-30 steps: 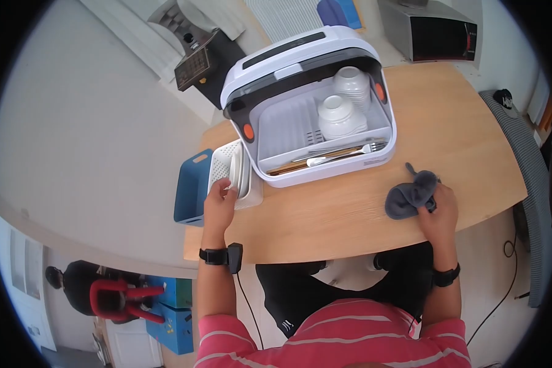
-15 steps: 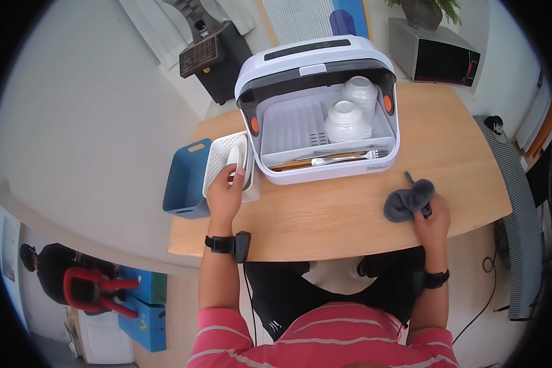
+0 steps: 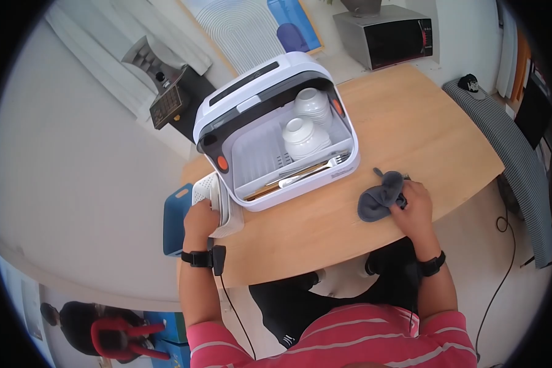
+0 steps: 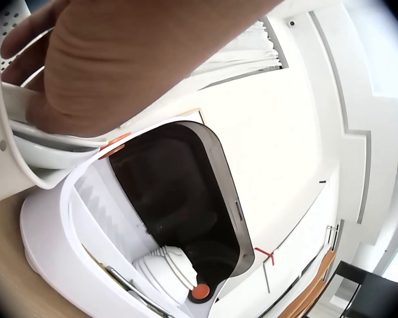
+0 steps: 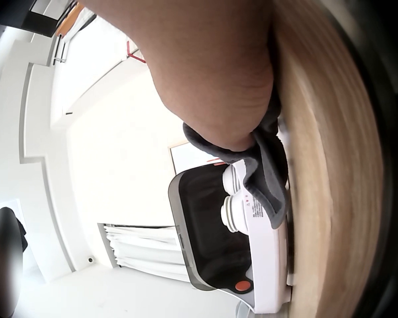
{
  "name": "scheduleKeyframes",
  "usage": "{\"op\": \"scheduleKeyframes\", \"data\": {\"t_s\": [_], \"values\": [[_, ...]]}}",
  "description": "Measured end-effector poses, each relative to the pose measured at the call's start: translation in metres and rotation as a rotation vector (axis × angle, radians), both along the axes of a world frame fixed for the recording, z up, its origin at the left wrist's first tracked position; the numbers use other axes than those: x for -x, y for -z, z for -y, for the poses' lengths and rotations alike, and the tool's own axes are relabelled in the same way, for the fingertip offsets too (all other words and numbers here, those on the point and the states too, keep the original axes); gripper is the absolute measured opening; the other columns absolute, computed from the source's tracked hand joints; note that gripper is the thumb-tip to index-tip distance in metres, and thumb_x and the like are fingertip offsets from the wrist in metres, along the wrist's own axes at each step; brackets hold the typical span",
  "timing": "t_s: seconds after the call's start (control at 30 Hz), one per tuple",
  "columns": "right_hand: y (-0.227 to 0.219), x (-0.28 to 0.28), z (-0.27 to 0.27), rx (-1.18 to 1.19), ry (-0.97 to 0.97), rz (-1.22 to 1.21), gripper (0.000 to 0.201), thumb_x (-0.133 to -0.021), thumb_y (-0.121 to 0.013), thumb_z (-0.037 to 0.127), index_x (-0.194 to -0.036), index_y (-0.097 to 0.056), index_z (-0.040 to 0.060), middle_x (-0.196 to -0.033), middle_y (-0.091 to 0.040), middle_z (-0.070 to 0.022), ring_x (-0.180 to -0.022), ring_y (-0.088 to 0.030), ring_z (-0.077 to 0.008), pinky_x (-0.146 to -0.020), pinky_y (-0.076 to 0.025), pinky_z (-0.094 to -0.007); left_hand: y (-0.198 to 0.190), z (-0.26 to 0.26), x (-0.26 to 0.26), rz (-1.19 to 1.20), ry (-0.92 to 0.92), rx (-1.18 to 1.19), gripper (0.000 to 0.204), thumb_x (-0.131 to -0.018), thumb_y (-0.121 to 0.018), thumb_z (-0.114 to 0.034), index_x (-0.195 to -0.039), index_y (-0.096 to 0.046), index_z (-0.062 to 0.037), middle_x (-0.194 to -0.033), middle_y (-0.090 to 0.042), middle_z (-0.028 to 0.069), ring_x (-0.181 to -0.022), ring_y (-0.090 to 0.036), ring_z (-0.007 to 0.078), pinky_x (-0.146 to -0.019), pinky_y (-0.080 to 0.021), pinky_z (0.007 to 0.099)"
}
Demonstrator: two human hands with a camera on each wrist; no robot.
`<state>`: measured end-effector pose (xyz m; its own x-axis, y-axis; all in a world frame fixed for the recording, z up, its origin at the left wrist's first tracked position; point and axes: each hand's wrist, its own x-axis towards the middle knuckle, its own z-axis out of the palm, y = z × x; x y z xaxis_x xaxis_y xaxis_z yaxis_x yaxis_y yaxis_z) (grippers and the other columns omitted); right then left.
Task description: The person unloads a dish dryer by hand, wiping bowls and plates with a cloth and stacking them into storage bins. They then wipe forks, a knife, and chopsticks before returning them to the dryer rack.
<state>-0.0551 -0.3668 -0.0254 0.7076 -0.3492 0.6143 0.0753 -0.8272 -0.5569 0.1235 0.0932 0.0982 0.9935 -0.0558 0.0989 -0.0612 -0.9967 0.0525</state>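
At the left table edge, my left hand (image 3: 200, 222) reaches into a white perforated basket (image 3: 232, 228). Its fingers grip a white plate (image 4: 18, 101) among other plates (image 4: 53, 154) standing on edge there; the fingertips are partly hidden. On the right, my right hand (image 3: 416, 211) holds a bunched dark grey cloth (image 3: 379, 197) against the tabletop. Between the hands, a white dish box (image 3: 270, 204) stands with its dark lid raised. Inside are two stacks of upturned white bowls (image 3: 305, 140), and chopsticks and a fork (image 3: 303, 176) lie in its front compartment.
A blue bin (image 3: 175, 228) stands left of the white basket. The wooden table (image 3: 423, 141) curves along its front edge. Behind it are a microwave (image 3: 386, 37) and a dark stand (image 3: 178, 101). Another person (image 3: 83, 328) is in the room at lower left.
The head view has shifted and tilted. My left hand has gone deeper over the plates in the basket, its fingers now less visible. My right hand keeps holding the grey cloth in about the same place.
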Motion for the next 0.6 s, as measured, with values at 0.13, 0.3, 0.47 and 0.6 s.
{"op": "scheduleKeyframes", "data": {"t_s": [0.13, 0.3, 0.47, 0.6], "values": [[0.002, 0.003, 0.002, -0.026, -0.017, 0.001, 0.029, -0.07, -0.081, 0.017, -0.095, -0.072, 0.0045, -0.105, -0.071, -0.0129, -0.1, -0.065, -0.0364, -0.088, -0.05, -0.0465, 0.016, 0.0, 0.0, 0.139, -0.104, -0.052, 0.026, -0.09, -0.055, -0.02, -0.105, -0.066, -0.0014, -0.098, -0.073, 0.027, -0.094, -0.07, 0.0461, -0.083, -0.055, 0.0544], [0.001, 0.001, 0.002, 0.004, -0.056, 0.026, 0.031, -0.069, -0.08, 0.016, -0.096, -0.072, 0.0049, -0.103, -0.07, -0.0137, -0.097, -0.064, -0.0379, -0.086, -0.05, -0.0478, 0.01, -0.004, 0.02, 0.31, -0.196, 0.018, 0.027, -0.098, -0.052, -0.022, -0.111, -0.063, -0.002, -0.096, -0.073, 0.0252, -0.092, -0.07, 0.0462, -0.08, -0.054, 0.0562], [0.014, 0.008, 0.004, -0.41, -0.154, 0.066, 0.028, -0.085, -0.077, 0.017, -0.106, -0.07, 0.0002, -0.11, -0.072, -0.0126, -0.108, -0.067, -0.0314, -0.091, -0.054, -0.0442, -0.032, 0.03, 0.075, 0.49, -0.215, 0.257, 0.014, -0.1, -0.055, -0.011, -0.108, -0.063, -0.0028, -0.099, -0.074, 0.019, -0.093, -0.071, 0.0413, -0.078, -0.055, 0.0501], [0.01, -0.005, -0.008, -1.27, -0.305, 0.227, 0.031, -0.104, -0.06, 0.017, -0.129, -0.061, -0.0022, -0.124, -0.068, -0.0137, -0.117, -0.066, -0.0263, -0.1, -0.055, -0.0413, -0.002, 0.053, 0.1, 0.804, 0.398, 0.381, 0.024, -0.091, -0.058, 0.006, -0.11, -0.066, -0.0048, -0.108, -0.074, 0.013, -0.097, -0.071, 0.0346, -0.08, -0.056, 0.0439]]}}
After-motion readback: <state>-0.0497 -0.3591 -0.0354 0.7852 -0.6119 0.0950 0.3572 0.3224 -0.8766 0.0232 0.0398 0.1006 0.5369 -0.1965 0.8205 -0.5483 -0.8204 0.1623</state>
